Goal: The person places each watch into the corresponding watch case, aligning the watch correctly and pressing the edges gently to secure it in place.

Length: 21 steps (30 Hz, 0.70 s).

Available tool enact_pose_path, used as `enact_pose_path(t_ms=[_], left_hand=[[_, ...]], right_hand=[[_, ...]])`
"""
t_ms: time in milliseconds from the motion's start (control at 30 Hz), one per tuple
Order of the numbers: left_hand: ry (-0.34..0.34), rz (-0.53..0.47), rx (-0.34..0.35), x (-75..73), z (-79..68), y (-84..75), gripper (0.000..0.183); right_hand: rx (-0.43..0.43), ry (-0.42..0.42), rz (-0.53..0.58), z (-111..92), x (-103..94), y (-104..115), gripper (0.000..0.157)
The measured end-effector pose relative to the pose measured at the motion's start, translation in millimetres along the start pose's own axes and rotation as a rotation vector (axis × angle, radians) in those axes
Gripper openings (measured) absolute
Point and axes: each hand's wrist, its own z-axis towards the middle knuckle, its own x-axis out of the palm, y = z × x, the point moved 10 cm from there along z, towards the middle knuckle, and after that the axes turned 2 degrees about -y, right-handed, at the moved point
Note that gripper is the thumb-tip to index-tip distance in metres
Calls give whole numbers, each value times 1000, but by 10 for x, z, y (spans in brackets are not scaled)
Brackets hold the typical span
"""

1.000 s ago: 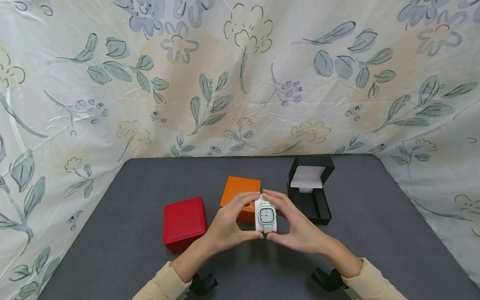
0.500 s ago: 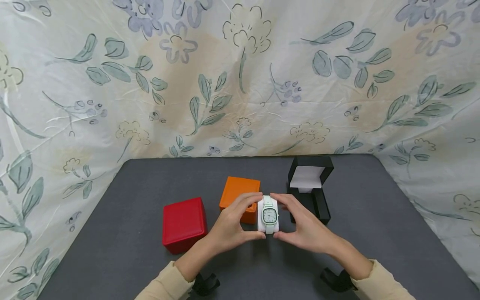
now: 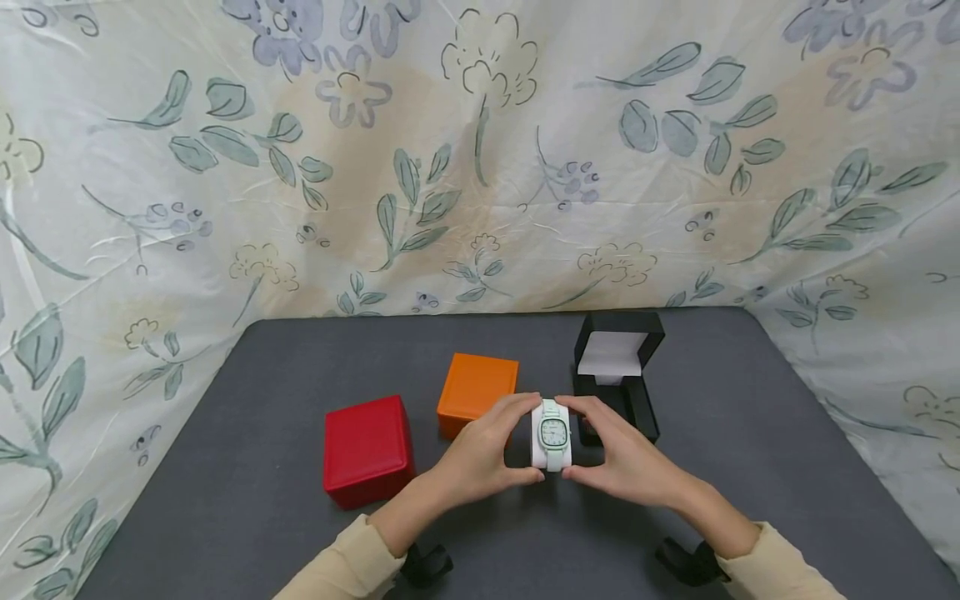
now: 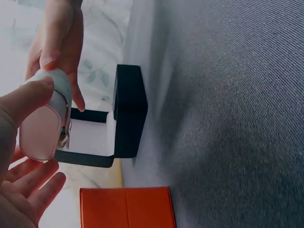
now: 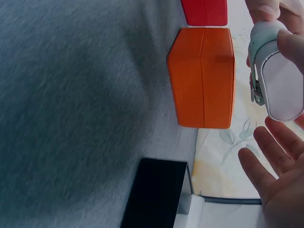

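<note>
A pale mint-green wristwatch [image 3: 553, 433] with a square dial is wrapped round a white cushion [image 4: 40, 133]. My left hand [image 3: 487, 454] grips the left end of it between thumb and fingers. On the other end, my right hand [image 3: 630, 467] pinches with the thumb below and fingertips above. Both hold it above the table, dial toward the head camera. The watch clasp [image 5: 258, 92] shows on the underside in the right wrist view. Just behind the right hand stands a black box [image 3: 643, 408], lid raised, white lining inside the lid; the hand hides part of it.
A closed orange box [image 3: 476, 387] stands behind the left hand. Left of it sits a closed red box [image 3: 367, 450]. All rest on a dark grey table [image 3: 247, 500]. A floral cloth [image 3: 420, 167] hangs behind and along the sides.
Both hands have carried the watch and its cushion to the right and slightly nearer the front. More of the orange box is uncovered. The boxes stay in place.
</note>
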Motion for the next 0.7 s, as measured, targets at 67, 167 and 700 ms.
enact_pose_path(t_ms=[67, 167, 700], left_hand=[[4, 21, 13, 35, 25, -20, 84], [2, 42, 19, 78, 73, -41, 83], [51, 47, -54, 366, 474, -57, 77]], right_hand=[[16, 6, 1, -21, -14, -48, 85], [22, 9, -11, -47, -44, -109, 85], [37, 6, -68, -112, -343, -438, 80]])
